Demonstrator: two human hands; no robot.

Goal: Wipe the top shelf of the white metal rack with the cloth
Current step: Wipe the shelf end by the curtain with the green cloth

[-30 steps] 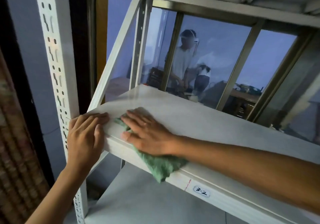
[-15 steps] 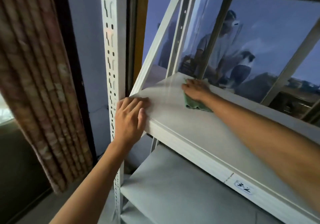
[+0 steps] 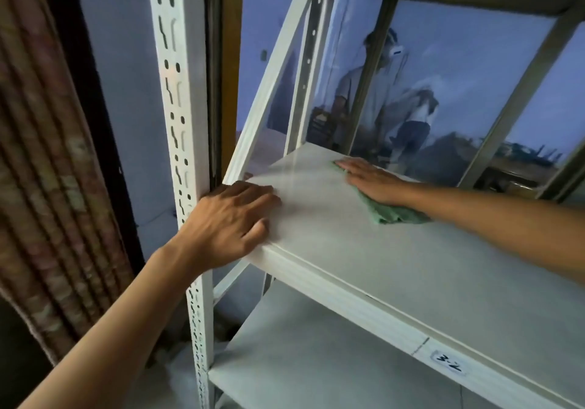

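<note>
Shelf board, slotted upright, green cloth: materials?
Shelf board: smooth matte off-white panel, likely painted metal or laminate; the surface alone doesn't settle it. Slotted upright: white painted metal, judging by the punched keyhole slots. Green cloth: soft fabric, possibly microfibre; it bunches and folds under the right hand.

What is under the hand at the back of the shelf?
A green cloth lies under the right hand, flat on the shelf. Part of it sticks out by the wrist; the rest is covered.
</note>
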